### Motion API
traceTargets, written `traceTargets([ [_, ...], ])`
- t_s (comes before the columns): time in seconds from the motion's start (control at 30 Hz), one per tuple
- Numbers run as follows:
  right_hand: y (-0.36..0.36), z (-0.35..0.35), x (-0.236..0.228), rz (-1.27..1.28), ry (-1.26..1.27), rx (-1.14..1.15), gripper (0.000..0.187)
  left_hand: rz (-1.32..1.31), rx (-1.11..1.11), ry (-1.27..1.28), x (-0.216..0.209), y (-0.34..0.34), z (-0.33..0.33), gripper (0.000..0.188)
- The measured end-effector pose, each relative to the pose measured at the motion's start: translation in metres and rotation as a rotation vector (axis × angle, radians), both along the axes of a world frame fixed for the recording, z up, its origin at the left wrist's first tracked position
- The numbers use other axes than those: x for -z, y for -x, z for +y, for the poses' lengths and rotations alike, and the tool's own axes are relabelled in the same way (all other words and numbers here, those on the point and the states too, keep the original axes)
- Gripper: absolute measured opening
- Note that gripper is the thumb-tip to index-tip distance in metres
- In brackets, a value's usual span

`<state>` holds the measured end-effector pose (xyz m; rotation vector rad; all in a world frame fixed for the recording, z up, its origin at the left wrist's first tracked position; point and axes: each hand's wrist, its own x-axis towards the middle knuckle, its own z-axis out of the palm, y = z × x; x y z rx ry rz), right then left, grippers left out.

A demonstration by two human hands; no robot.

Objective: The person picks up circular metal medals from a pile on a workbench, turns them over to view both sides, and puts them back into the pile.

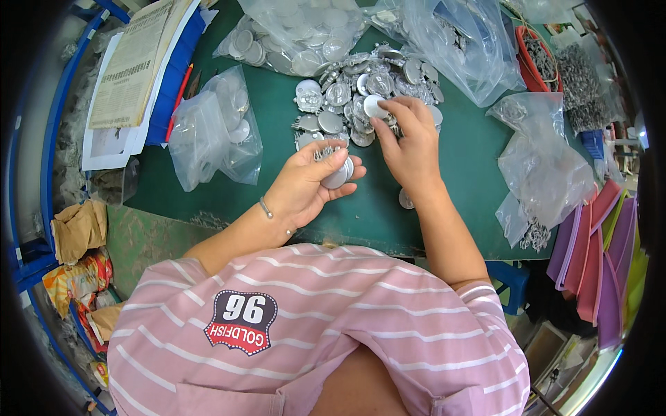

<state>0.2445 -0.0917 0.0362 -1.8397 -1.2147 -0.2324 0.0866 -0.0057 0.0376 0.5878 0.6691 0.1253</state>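
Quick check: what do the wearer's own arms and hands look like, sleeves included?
The left hand and right hand are ungloved. A thin, silver-coloured open bangle with rounded ends is worn on the left; none shows on the right. The short sleeves are pink with white stripes.

Several round, flat, silver-coloured discs [336, 179] lie close together in the left hand [313, 177] — their smooth faces are tilted. One brighter round disc [374, 106] is held at its edge by the thumb and finger of the right hand [409, 139]. It is over the heaped silver pieces [331, 123] — whether touching them, I cannot tell.
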Motion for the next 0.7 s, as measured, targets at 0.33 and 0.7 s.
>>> traceTargets([
  [0.33, -0.018, 0.006, -0.001, -0.237, 0.137, 0.067, 0.012, 0.039, 0.030, -0.060, -0.010, -0.001, 0.003, 0.029],
  [0.7, 0.030, -0.024, -0.010, 1.416, -0.208, -0.239, 0.049, -0.015, 0.192, -0.227, -0.005, -0.006, -0.003, 0.030],
])
